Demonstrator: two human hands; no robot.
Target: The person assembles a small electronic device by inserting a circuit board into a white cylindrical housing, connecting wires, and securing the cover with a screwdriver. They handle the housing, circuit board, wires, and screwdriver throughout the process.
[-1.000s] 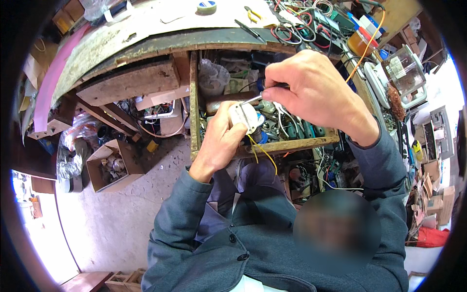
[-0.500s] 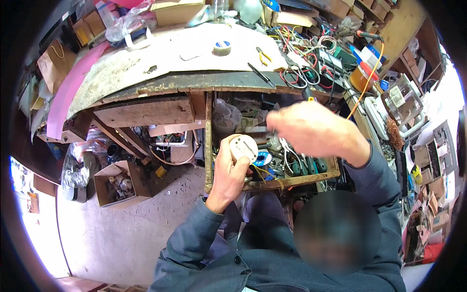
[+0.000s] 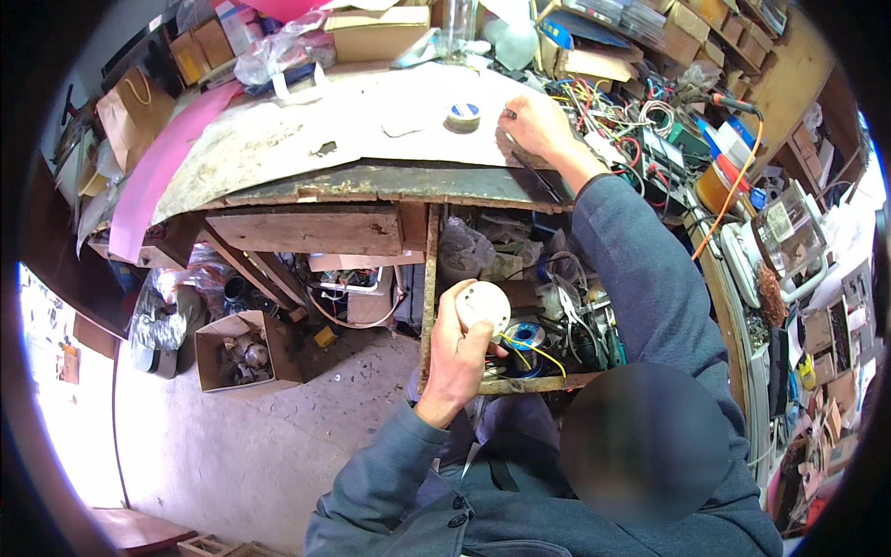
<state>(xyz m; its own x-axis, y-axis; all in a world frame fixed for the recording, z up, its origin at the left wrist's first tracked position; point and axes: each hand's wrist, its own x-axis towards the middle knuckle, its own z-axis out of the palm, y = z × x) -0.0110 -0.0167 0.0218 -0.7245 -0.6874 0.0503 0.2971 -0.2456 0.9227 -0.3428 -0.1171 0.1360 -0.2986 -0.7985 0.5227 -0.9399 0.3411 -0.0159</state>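
My left hand [image 3: 455, 357] is closed around a round white disc-shaped part [image 3: 484, 304] with small holes in its face, held over the open drawer. Yellow wires [image 3: 538, 349] trail from beneath it, past a blue-rimmed spool [image 3: 526, 336] in the drawer. On the white-covered bench, my right hand [image 3: 540, 127] is stretched far forward with its fingers curled down. A small dark tip shows at the fingertips, and the hand covers the spot where yellow-handled pliers lay. Close by are a roll of tape [image 3: 462, 115] and a dark pen [image 3: 536, 176].
The wooden drawer [image 3: 429, 306] holds plastic bags and hand tools. Tangled wires and test leads [image 3: 640, 130] crowd the bench's right side, near an orange-corded soldering iron [image 3: 733, 102]. A cardboard box [image 3: 243, 353] stands on the floor at left.
My right hand has gone from above the drawer forward onto the bench, over the pliers. My left hand keeps the white disc; the yellow wires show more. The whole view has shifted slightly.
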